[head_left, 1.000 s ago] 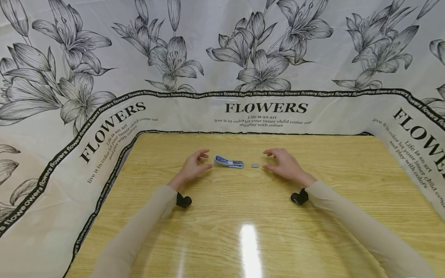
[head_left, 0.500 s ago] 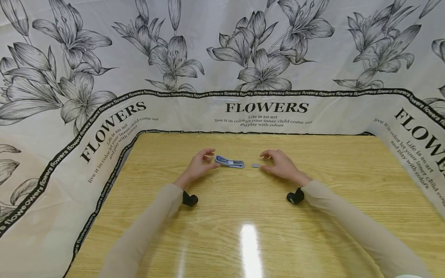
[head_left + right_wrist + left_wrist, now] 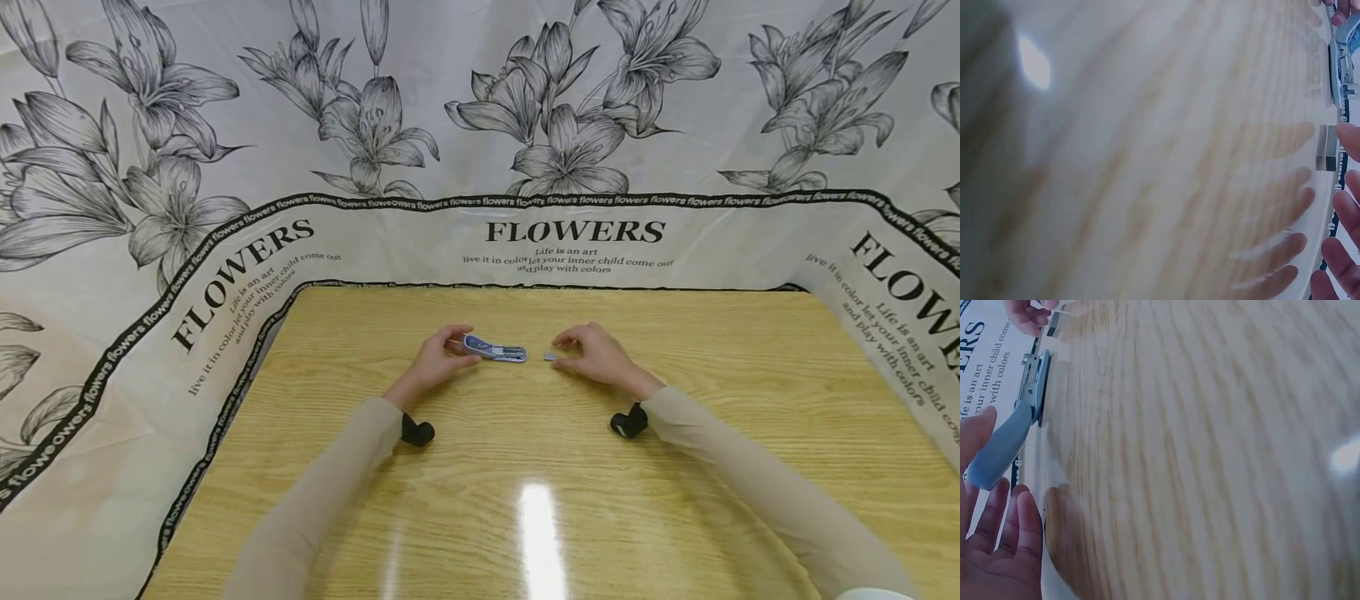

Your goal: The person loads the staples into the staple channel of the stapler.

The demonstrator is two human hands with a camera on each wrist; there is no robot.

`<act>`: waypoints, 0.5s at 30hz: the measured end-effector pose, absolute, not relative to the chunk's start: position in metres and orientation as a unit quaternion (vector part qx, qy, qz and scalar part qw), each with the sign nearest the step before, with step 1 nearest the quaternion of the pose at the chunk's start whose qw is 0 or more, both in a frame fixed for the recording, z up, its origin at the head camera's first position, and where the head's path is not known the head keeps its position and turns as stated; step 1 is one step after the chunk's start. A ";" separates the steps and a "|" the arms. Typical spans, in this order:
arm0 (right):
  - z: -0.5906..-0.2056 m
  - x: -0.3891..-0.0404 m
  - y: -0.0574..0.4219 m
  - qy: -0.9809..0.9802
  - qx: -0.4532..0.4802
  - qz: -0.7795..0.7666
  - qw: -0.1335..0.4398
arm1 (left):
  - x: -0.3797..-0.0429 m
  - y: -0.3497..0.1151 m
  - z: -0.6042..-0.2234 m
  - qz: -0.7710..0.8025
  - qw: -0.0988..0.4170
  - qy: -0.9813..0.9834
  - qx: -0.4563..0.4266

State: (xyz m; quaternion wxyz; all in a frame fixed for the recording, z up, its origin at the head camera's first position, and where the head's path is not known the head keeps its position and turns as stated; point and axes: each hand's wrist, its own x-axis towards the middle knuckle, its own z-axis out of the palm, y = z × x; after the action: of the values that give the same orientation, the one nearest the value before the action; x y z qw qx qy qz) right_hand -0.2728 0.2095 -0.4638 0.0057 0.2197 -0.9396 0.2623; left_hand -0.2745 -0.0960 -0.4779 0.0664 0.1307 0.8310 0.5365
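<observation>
A light blue stapler (image 3: 491, 349) lies on the table with its handle swung up and its metal magazine exposed. My left hand (image 3: 437, 358) is at the raised handle end, thumb and fingers spread on either side. In the left wrist view the stapler handle (image 3: 1002, 450) sits between the thumb and the relaxed fingers. A short grey strip of staples (image 3: 550, 357) lies right of the stapler. My right hand (image 3: 598, 357) is beside that strip, fingers loosely bent. The right wrist view has the thumb tip right at the staple strip (image 3: 1327, 148), with the other fingers apart from it.
The wooden table (image 3: 495, 467) is glossy and carries a bright light reflection. A white curtain (image 3: 405, 242) with flower prints and lettering borders its back and sides. Black wrist cameras (image 3: 417, 431) hang under both wrists.
Both hands have moved inward: the left to the right, around the stapler's handle end, the right to the left, up to the staple strip. Stapler and strip stay in place.
</observation>
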 end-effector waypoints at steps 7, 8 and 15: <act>-0.464 -0.274 0.208 -0.942 0.218 0.257 0.006 | -0.277 -0.092 -0.479 0.536 0.058 0.830 0.139; -0.464 -0.274 0.207 -0.942 0.218 0.256 0.007 | -0.277 -0.092 -0.479 0.538 0.058 0.829 0.139; -0.464 -0.274 0.205 -0.942 0.216 0.257 -0.003 | -0.278 -0.090 -0.479 0.540 0.063 0.831 0.121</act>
State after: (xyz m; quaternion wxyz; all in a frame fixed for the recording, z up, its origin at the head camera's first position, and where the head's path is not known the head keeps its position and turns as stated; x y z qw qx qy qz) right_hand -0.2738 0.2049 -0.4642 -0.0028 0.2164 -0.9420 0.2566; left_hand -0.2781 -0.0903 -0.4788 0.0627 0.1205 0.8308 0.5397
